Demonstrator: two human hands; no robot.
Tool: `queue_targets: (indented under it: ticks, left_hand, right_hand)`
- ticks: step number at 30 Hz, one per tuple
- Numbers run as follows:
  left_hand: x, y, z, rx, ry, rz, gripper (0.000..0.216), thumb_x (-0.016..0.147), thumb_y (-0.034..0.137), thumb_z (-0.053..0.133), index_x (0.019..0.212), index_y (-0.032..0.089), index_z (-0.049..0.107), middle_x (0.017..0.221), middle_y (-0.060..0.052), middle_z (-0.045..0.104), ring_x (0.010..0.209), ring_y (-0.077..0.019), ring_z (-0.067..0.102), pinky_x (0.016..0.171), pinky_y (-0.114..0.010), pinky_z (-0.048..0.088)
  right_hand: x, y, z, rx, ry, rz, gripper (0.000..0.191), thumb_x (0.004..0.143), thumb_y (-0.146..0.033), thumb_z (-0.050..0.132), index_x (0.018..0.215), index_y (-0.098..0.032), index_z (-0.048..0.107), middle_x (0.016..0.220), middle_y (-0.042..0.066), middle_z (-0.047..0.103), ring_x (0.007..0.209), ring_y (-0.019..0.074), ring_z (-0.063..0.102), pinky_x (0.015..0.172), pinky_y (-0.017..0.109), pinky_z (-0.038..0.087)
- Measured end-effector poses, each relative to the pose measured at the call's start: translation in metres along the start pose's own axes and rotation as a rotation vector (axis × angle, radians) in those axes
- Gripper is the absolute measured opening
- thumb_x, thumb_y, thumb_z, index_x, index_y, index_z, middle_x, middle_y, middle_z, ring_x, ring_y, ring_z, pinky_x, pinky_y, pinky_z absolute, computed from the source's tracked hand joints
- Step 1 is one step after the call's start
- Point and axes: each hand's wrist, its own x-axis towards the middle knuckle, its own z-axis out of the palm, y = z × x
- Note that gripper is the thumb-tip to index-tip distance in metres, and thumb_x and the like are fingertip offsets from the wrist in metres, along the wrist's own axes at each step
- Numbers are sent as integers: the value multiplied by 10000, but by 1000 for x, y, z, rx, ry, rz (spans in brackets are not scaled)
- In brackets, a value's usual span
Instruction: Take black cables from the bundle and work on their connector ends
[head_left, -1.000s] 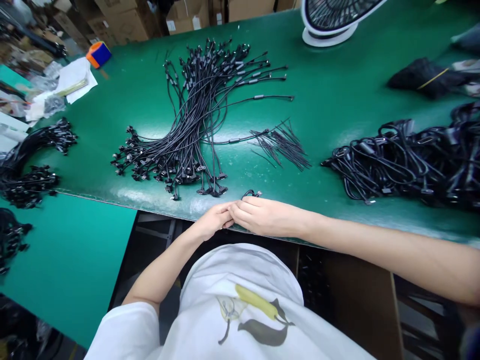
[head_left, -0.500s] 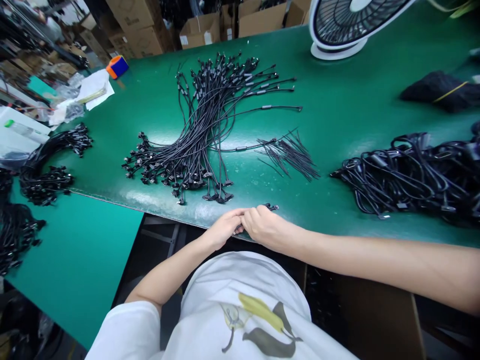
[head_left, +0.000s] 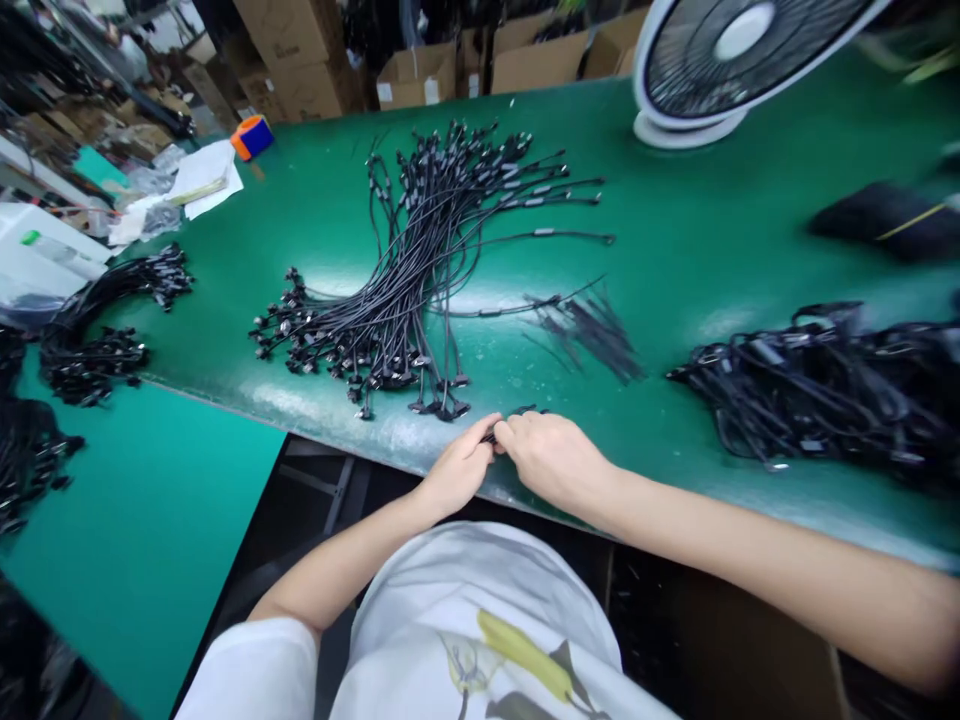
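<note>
head view, clock positions read from the paired hands: the left hand (head_left: pixel 459 468) and the right hand (head_left: pixel 553 452) meet at the near edge of a green surface (head_left: pixel 660 250); fingertips nearly touch, both hands drawn narrow, thumbs and fingers pinched on a dark cable (head_left: pixel 525 409); the cable sits between and just beyond the fingers, mostly hidden, so its exact run through each grip cannot be told.

at eleven o'clock, a large spread of black cables (head_left: pixel 409 270) lies fanned at both ends, plugs pointing toward the near edge and toward the far side; between one and two o'clock, a small heap of thin black strips (head_left: pixel 600 335), blurred, lies near one stray cable end; close to three o'clock, a pile of looped black cables (head_left: pixel 810 390) runs to the frame's right side; at two o'clock, a dark bundle (head_left: pixel 877 222) carries a yellow band; at one o'clock, farther off, stands a white fan (head_left: pixel 690 132) with a dark grille.

between nine and ten o'clock, a curved black cable bunch (head_left: pixel 97 295) lies by the edge; at ten, white papers (head_left: pixel 202 178), with an orange-and-blue object (head_left: pixel 252 138) just beside; near twelve, cardboard boxes (head_left: pixel 540 68) stand past the far edge; at six, a white shirt (head_left: pixel 420 610) with a yellow print.
</note>
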Motion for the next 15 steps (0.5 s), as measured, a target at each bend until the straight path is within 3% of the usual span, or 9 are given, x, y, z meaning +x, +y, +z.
queue_targets:
  ticks: [4,6,9,11,15]
  left_hand:
    - [1,0,10,-48,238,173,554,894,282,409,1424,121,423,1515,-144,414,1419,-242,353,1197,-422,244]
    - [6,-4,10,-99,351,228,537,911,370,425,1403,157,453,1517,-130,419,1424,-259,352,1197,-440,247]
    - [24,-13,-1,-156,386,230,512,894,489,491,1329,222,539,1449,-78,516,1378,-272,429,1184,-433,284]
    - [34,-18,-12,-177,387,262,510,835,525,568,1261,246,593,1348,-60,602,1305,-295,510,1129,-439,375]
    - [35,-20,-28,45,395,584,323,813,539,561,857,273,740,1117,-45,690,1151,-289,591,1079,-445,411]
  right_hand:
    - [13,1,-14,227,21,200,177,901,-125,470,917,-136,646,885,80,703,806,179,624,706,269,412]
    - [19,1,-18,360,83,255,216,934,-163,442,878,-143,651,891,66,703,808,156,620,756,251,421]
    - [23,3,-18,665,228,344,219,934,-224,469,810,-165,640,830,2,674,763,112,592,725,202,408]
    - [22,4,-15,903,254,400,178,894,-236,520,769,-174,631,759,-39,630,728,92,560,680,177,392]
    - [18,11,-11,1217,134,509,124,823,-231,581,725,-169,624,633,-76,537,656,77,480,633,173,360]
